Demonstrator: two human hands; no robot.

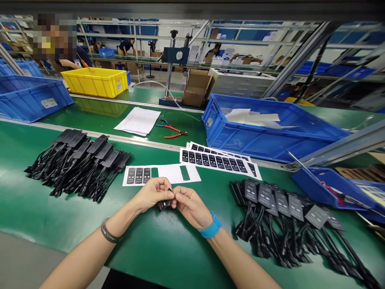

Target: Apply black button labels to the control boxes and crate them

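Note:
My left hand (153, 194) and my right hand (189, 206) meet over the green bench, fingers pinched together on a small black label sticker (164, 205). Just beyond them lies a white sticker sheet (173, 173) with three black labels left at its left end and empty cut-outs. Two fuller label sheets (218, 161) lie further back to the right. A pile of black cable adapters (81, 162) lies to the left. Another pile of black adapters (288, 216) with labels on them lies to the right.
A blue crate (264, 138) with white papers stands at the back right, a smaller blue tray (327, 186) in front of it. Red-handled pliers (172, 130) and papers (138, 121) lie mid-bench. A yellow bin (96, 82) and blue bins (30, 98) stand back left, with a person behind.

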